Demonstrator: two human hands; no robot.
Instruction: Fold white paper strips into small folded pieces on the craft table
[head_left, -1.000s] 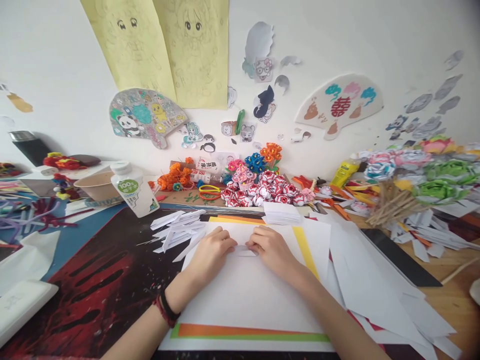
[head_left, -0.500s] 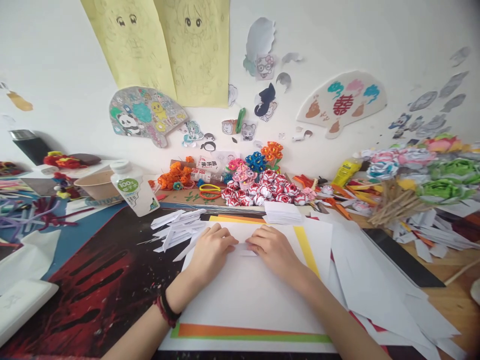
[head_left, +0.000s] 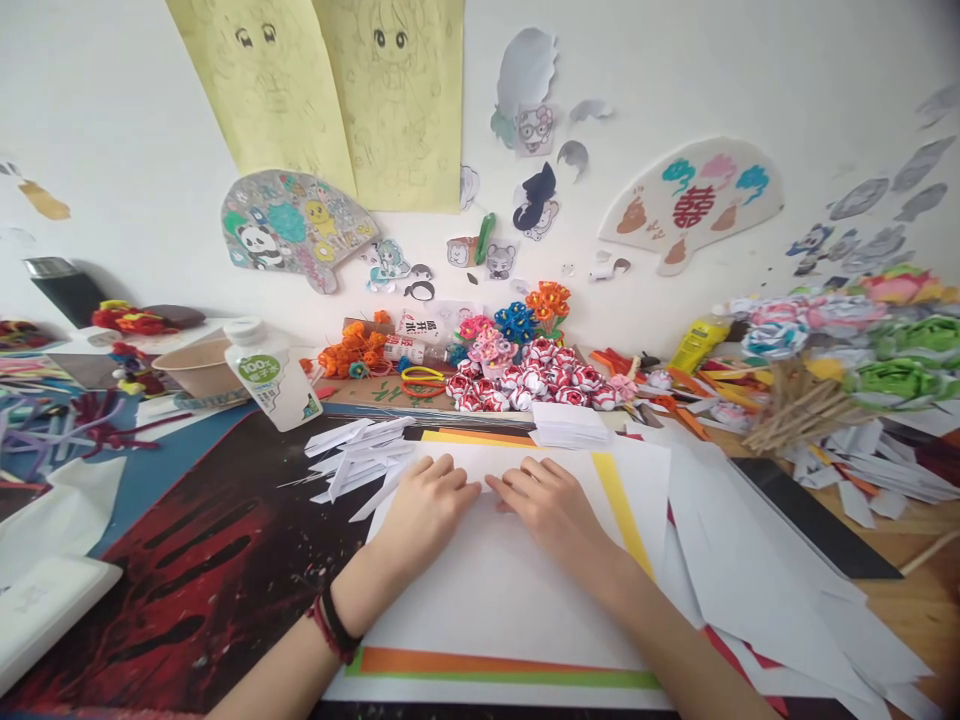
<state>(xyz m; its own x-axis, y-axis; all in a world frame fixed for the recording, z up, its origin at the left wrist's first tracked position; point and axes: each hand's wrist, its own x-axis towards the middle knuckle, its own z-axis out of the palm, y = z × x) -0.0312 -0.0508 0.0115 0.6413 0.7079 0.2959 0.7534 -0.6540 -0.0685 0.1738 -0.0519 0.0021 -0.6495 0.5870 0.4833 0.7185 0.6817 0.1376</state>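
My left hand (head_left: 435,500) rests on the upper part of a large white sheet (head_left: 502,600), its fingers curled together and pointing right. Facing it, my right hand (head_left: 544,500) has its fingers bent, with the index fingertip close to my left fingertips. A small piece of white paper, pale against the sheet, is mostly hidden at the fingertips of both hands. Orange, yellow and green sheets lie under the white one. Behind my hands sits a stack of small white papers (head_left: 571,425); folded white strips (head_left: 360,455) lie to the left.
A white bottle (head_left: 270,375) and a brown bowl (head_left: 196,370) stand at the back left. Paper flowers (head_left: 540,378) line the wall. Loose white sheets (head_left: 750,560) and a black strip (head_left: 814,515) lie on the right, near a yellow bottle (head_left: 699,340).
The small white paper between my hands, visible earlier, is now almost covered by my fingers. My hands have come slightly closer at the fingertips. The view has shifted slightly.
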